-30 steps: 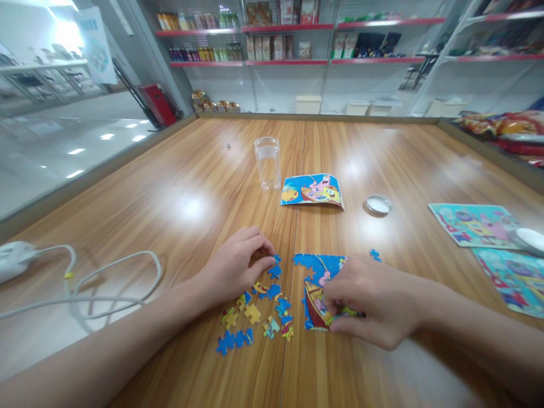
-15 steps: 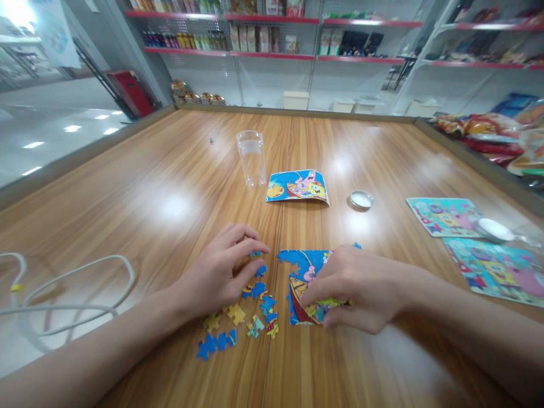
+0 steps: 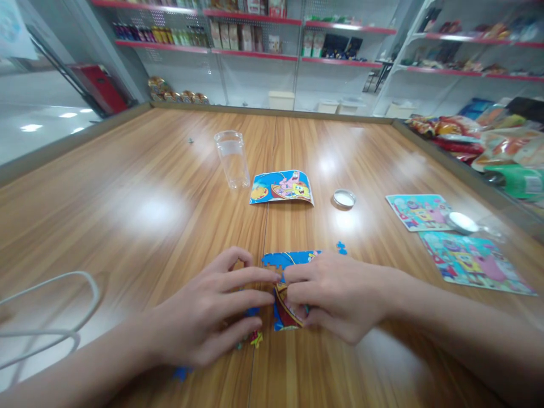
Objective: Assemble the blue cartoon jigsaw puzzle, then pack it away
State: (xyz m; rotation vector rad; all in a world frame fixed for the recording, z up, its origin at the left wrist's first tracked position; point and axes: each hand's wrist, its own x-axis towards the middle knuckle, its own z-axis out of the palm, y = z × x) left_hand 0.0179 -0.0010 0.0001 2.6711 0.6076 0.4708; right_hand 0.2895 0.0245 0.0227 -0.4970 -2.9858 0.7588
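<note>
A partly joined cartoon jigsaw [image 3: 285, 262] with a blue top lies on the wooden table [image 3: 148, 187] in front of me. My right hand [image 3: 335, 294] rests on it, fingers curled and pressing on its left part. My left hand [image 3: 212, 309] lies beside it, fingers stretched toward the jigsaw's left edge, fingertips meeting those of the right hand. Loose puzzle pieces [image 3: 255, 339] are mostly hidden under the left hand. One single blue piece [image 3: 340, 247] lies just beyond the jigsaw.
Farther off stand a clear plastic jar [image 3: 232, 159], a curled picture card [image 3: 281, 187] and a white lid [image 3: 344, 198]. Two finished puzzle boards [image 3: 471, 262] and another lid [image 3: 462, 222] lie at right. A white cable [image 3: 51, 334] loops at left. Shelves line the back.
My left hand has moved right from the loose pieces to the jigsaw's left edge, now covering most of them. The view has shifted left and down slightly.
</note>
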